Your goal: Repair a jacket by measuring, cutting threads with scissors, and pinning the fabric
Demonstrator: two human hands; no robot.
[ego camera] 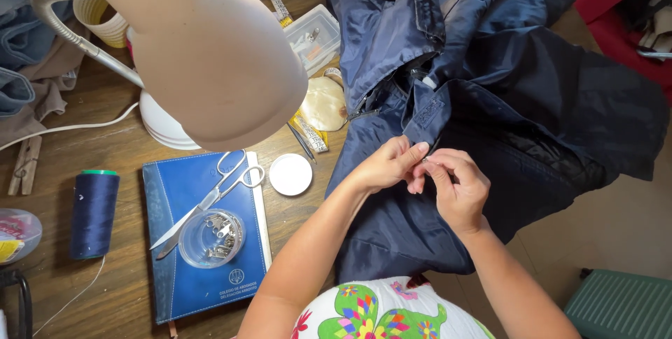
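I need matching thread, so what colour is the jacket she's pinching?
Dark navy blue: the jacket shows best in the head view, the only view here.

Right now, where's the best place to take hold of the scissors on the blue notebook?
Take the scissors at the ring handles, coming from the upper right. The rings lie open near the white lid, while the blades point down-left beside the clear dish, which crowds the blade end.

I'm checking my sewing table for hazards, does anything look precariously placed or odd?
The scissors lie propped across the clear round container on the blue notebook, blades pointing off its left edge. Both hands, left hand and right hand, pinch the navy jacket.
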